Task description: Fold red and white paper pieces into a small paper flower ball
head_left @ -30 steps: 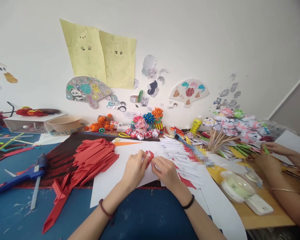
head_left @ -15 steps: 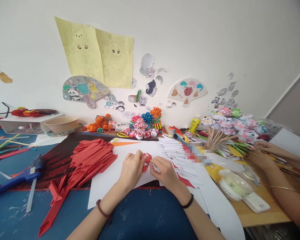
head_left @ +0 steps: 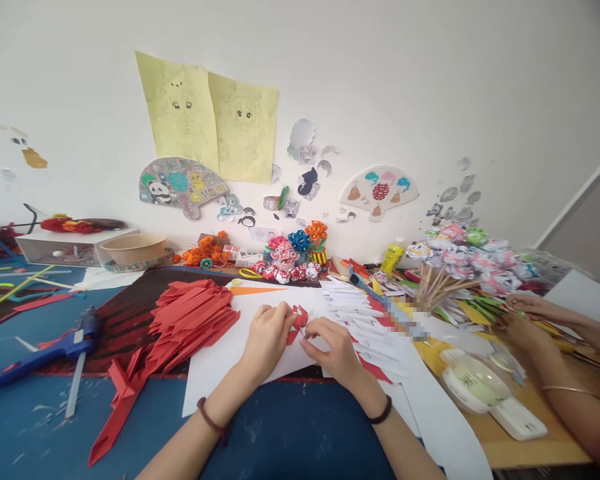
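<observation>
Over a white sheet of paper (head_left: 215,360), my left hand (head_left: 265,337) pinches a small red-and-white folded paper flower (head_left: 299,319) between thumb and fingers. The curled fingertips of my right hand (head_left: 336,350) meet the flower's lower right side; its thumb is bent below them. Fingers partly hide the flower. To the left lies a thick pile of red folded paper strips (head_left: 193,320). White folded paper strips (head_left: 350,303) are spread in rows to the right, with some red paper beneath them.
A blue glue gun (head_left: 75,340) rests at left. Finished paper flowers (head_left: 285,272) line the wall side. Right of them are a yellow bottle (head_left: 393,255), a bouquet of stick-stemmed paper flowers (head_left: 460,257) and a clear jar (head_left: 473,380). Another person's hands (head_left: 530,327) work at far right.
My right fingers have opened slightly and shifted their hold, showing more of the red flower. The whole view has swung a little left and up. The other person's hands have moved slightly.
</observation>
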Available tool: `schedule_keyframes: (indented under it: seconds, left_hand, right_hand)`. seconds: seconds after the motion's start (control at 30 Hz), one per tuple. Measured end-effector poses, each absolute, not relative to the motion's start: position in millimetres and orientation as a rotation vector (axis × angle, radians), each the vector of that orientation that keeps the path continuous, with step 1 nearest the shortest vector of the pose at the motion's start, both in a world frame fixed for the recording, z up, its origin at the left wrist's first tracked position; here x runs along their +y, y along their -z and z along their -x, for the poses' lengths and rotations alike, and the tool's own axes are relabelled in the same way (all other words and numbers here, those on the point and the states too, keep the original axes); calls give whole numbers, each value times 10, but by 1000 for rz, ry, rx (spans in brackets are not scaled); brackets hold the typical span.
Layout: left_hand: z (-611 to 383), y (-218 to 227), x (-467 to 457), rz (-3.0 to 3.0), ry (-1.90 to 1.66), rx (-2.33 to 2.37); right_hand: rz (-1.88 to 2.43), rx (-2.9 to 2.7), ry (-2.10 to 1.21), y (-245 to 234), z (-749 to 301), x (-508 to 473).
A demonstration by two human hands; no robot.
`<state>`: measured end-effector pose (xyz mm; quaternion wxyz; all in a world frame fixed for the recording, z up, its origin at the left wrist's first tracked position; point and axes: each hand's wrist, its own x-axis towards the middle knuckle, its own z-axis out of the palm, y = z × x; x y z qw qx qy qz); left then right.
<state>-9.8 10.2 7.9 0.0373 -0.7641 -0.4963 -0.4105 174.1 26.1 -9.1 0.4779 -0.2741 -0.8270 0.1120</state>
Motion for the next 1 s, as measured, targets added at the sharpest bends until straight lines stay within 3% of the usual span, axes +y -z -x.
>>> schedule_keyframes:
  seconds: [0.2,0.3,0.4,0.6,0.77,1.0]
  left_hand:
    - [153,-154,110,2470,1398,-1486]
    - [169,-187,99,2639,1433,-1375]
    - [194,-226,78,2754,1525,-1280]
    - [223,-262,87,2923,1784,-1185]
    - [230,-255,133,2779,1903,-1211]
    - [199,-301,114,2624,1650,-1208]
  right_hand:
    - [885,-1440,-847,15,-1798,382]
    - [728,-1472,-1405,-21,-1807,390]
    - [581,-1488,-1654,-65,-1813,334]
    - [495,-1544,-1712,-84,-1793,277]
    - [639,-1538,-1418,-15,-1776,334]
    - [721,-1548,-1247,7,-1782,376]
